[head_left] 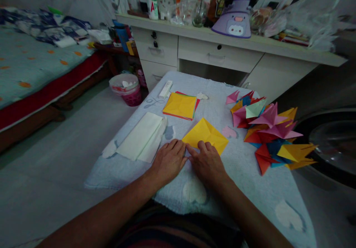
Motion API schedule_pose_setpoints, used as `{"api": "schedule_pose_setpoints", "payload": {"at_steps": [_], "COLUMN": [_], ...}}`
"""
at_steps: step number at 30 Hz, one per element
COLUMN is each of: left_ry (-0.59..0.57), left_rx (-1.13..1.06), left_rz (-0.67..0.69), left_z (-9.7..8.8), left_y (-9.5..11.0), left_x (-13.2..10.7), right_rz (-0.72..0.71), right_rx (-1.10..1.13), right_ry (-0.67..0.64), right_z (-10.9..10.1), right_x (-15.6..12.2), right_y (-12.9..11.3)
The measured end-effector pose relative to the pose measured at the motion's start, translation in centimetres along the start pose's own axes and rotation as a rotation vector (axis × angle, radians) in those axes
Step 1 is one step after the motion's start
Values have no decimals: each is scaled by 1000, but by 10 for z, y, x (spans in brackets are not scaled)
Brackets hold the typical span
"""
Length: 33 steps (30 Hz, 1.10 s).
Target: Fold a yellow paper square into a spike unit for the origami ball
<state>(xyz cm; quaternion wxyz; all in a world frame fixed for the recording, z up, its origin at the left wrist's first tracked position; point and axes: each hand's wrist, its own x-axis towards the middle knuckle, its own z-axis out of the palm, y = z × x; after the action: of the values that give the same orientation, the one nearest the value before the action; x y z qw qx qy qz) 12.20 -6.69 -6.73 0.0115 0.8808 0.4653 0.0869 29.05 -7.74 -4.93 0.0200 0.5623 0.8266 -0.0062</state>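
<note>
A yellow sheet of origami paper (207,131) lies turned like a diamond on the cloth, with crease lines across it. My left hand (170,159) presses its closed fingers at the paper's left corner. My right hand (207,162) has its fingers bent down on the near part of the same sheet, the index finger reaching toward the left hand. The two thumbs come close together at the near edge, which the hands hide. Behind the sheet sits a stack of coloured square papers (180,105), yellow on top.
Folded paper pieces (269,129) in several colours pile up at the right. A folded pale sheet (141,134) lies left, a small white box (166,89) farther back. Beyond stands a cluttered white desk (222,53); a pink bin (130,95) is on the floor.
</note>
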Motion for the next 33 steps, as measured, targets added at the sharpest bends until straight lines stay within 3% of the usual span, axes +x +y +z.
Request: {"api": "schedule_pose_setpoints", "payload": {"at_steps": [14,33], "left_ry": [-5,22], "left_rx": [17,77], "left_rz": [-10,-20], "left_z": [4,6], "left_y": [-3,-3], "left_x": [-3,-4], "right_rz": [-58,15], "right_rx": [34,-33], "right_ry": [84,121], "right_z": [14,26], "right_x": [-27,-71], "right_y": [34,69]}}
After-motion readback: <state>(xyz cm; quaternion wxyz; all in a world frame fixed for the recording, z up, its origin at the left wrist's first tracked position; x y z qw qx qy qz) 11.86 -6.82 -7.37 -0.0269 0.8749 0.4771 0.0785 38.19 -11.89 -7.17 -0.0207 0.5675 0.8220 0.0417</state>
